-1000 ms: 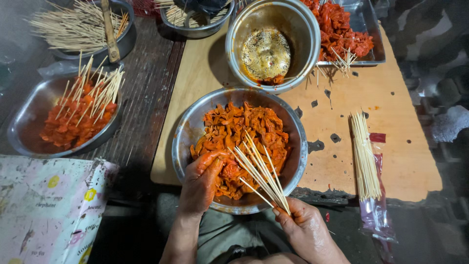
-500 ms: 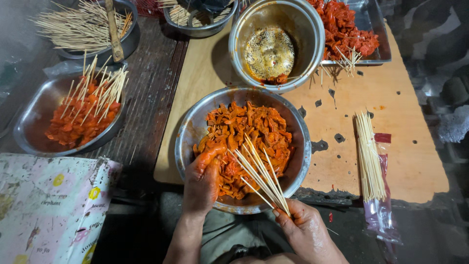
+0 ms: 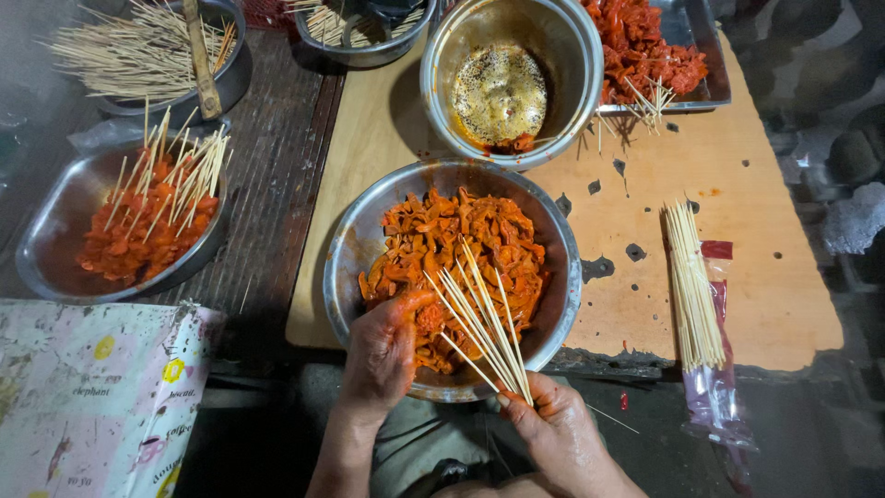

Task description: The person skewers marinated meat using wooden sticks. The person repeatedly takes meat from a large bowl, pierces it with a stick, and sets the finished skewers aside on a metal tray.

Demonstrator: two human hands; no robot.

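A steel bowl (image 3: 346, 254) full of orange-red marinated meat strips (image 3: 461, 240) stands at the near edge of a wooden board (image 3: 737, 277). My left hand (image 3: 383, 355), smeared with sauce, reaches into the meat at the bowl's near left side, fingers closed around a piece. Just outside the bowl's near rim, my right hand (image 3: 553, 429) grips a fan of thin wooden skewers (image 3: 479, 318) that point up over the meat.
A pan (image 3: 46, 240) of skewered meat sits at left. Behind it a bowl of bare sticks (image 3: 129, 55). A deep pot (image 3: 553, 101) with oily residue and a tray (image 3: 705, 88) of red meat lie at the back. Loose skewers (image 3: 691, 286) in an open packet rest at right.
The hands stay at the bowl, with the left hand working slightly in the meat. The view has shifted a little.
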